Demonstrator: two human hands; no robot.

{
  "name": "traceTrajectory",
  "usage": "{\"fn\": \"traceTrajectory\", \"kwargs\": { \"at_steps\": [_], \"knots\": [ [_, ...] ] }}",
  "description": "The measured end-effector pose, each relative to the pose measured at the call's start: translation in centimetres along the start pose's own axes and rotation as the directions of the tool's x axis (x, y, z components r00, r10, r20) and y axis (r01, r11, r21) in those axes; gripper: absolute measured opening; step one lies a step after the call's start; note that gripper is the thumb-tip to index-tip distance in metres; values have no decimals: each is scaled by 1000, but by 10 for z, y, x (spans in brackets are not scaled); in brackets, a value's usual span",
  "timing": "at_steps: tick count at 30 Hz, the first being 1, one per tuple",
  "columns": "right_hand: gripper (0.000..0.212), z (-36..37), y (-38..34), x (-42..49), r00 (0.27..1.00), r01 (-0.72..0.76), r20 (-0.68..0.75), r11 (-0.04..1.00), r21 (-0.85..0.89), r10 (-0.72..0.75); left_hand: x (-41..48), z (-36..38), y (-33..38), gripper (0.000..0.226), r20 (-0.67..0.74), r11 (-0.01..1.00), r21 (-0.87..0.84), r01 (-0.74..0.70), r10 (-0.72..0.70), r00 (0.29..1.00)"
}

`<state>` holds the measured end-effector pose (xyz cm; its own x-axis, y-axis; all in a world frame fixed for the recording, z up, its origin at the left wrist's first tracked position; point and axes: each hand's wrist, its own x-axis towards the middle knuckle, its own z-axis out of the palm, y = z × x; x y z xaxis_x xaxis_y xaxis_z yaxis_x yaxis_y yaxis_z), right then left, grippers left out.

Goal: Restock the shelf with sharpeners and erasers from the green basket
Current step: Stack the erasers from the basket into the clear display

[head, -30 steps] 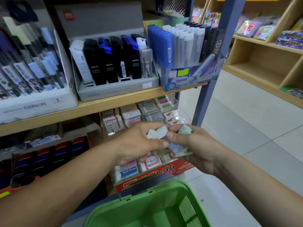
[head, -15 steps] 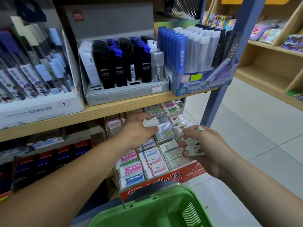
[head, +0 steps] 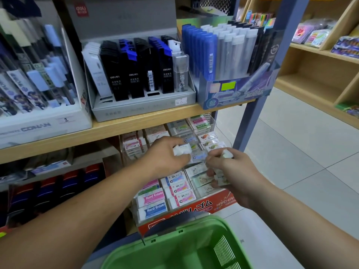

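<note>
My left hand (head: 165, 155) reaches under the upper wooden shelf and holds a small white eraser (head: 182, 149) over the clear tiered eraser display (head: 180, 187). My right hand (head: 231, 171) is beside it, gripping several wrapped erasers (head: 221, 179) just above the display's right column. The display holds rows of wrapped erasers, some labelled "Hard Eraser" (head: 154, 197). The green basket (head: 174, 247) sits at the bottom of the view, below both hands; its inside is mostly out of frame.
The wooden shelf (head: 120, 129) above carries pencil-lead boxes (head: 139, 74) and a blue box of lead tubes (head: 229, 61). A blue-grey upright post (head: 258, 98) stands right of the display. Tiled floor (head: 291, 162) and another wooden shelf unit (head: 320, 70) lie to the right.
My hands separated from in front of the display. The left hand carried one eraser up and into the display under the shelf, while the right hand followed with the rest.
</note>
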<state>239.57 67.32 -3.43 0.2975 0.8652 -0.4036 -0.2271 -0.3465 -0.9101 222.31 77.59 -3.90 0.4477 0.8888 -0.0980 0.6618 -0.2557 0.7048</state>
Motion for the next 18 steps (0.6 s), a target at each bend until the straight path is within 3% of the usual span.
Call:
{"fn": "traceTrajectory", "kwargs": {
  "at_steps": [2,4,8,13,18],
  "knots": [
    [20,3,0,2,999,41,-13,997,-58,-42,3,0,-3,64,-15,999,-17,44,-44,999],
    [18,7,-1,4,996,85,-5,984,-157,-87,3,0,-4,59,-30,999,-13,35,-36,999],
    [17,15,-3,5,996,86,54,981,-172,-78,-1,3,-3,22,-9,995,-77,-58,57,998],
    [13,13,-8,6,997,52,64,996,-71,-48,3,5,-11,20,-102,994,-58,-91,84,991],
    [13,7,-3,11,997,64,36,998,-22,-63,18,-1,-16,33,-233,991,-135,-7,-25,972]
  ]
}}
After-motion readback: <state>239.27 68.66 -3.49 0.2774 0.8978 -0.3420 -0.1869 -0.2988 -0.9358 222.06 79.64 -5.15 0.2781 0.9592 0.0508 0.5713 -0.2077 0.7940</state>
